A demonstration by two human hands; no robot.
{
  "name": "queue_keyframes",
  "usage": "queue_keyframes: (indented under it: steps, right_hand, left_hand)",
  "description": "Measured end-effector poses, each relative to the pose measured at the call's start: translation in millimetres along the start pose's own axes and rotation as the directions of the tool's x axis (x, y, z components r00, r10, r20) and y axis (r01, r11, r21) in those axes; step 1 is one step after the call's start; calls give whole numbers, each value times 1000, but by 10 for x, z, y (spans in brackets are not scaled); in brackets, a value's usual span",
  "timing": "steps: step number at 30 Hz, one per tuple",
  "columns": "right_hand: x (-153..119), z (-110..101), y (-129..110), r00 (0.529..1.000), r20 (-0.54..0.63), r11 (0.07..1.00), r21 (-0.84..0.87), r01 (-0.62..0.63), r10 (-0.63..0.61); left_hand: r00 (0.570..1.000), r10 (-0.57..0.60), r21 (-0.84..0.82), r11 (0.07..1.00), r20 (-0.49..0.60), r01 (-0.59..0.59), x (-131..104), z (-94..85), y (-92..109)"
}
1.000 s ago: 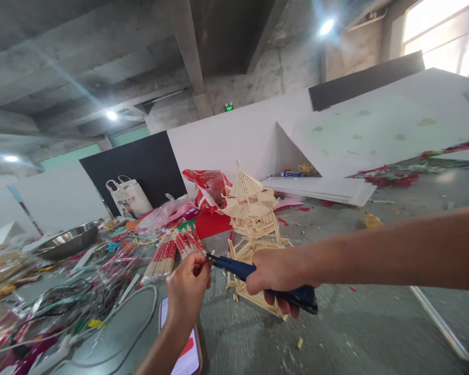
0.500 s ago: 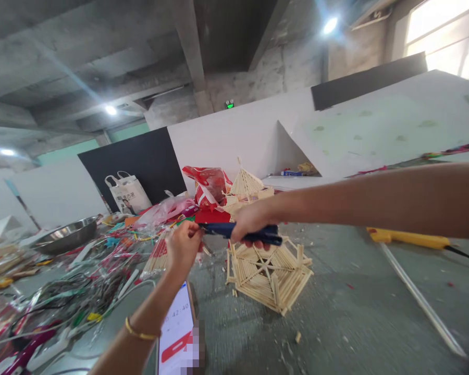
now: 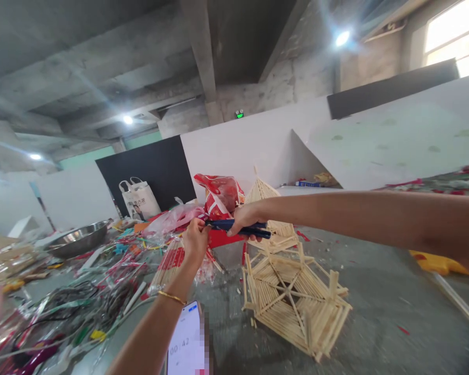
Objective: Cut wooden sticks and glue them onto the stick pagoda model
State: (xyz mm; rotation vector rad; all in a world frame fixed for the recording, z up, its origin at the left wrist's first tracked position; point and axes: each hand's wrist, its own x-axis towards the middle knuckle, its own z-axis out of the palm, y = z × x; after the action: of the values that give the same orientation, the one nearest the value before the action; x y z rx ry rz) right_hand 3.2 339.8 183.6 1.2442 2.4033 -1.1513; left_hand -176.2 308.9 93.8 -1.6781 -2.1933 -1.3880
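Observation:
My right hand (image 3: 245, 217) is closed round the dark blue handles of a pair of pliers (image 3: 258, 232), which point to the left. At the jaw end, my left hand (image 3: 196, 240) has its fingers pinched together; whatever they hold is too small to make out. Below and right of the pliers stands a six-sided frame of wooden sticks (image 3: 324, 325), with short upright posts and spokes meeting at its middle. Behind my right hand, a pointed stick roof (image 3: 260, 191) is partly hidden. Packs of sticks in clear wrap (image 3: 166, 268) lie beyond my left forearm.
A phone (image 3: 184, 341) showing a timer lies beside my left forearm. Tangled wires and plastic wrappers (image 3: 101, 281) cover the left side, near a metal bowl (image 3: 80, 239). A yellow glue gun (image 3: 440, 263) with a clear glue stick lies at right. A red bag (image 3: 221, 195) stands behind.
The view has shifted, so the stick frame appears lower, larger and farther right. Both hands remain together at the pliers, whose handles look slightly more spread.

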Motion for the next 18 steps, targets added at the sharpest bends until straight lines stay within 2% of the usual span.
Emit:
queue_keyframes:
  steps: [8, 18]
  right_hand:
    - [146, -11, 25, 999, -29, 1000, 12, -24, 24]
    - [210, -75, 40, 999, -12, 997, -60, -42, 42]
  left_hand:
    - [997, -26, -42, 999, -67, 23, 33, 99, -51]
    - [997, -81, -25, 996, -1, 81, 35, 186, -1]
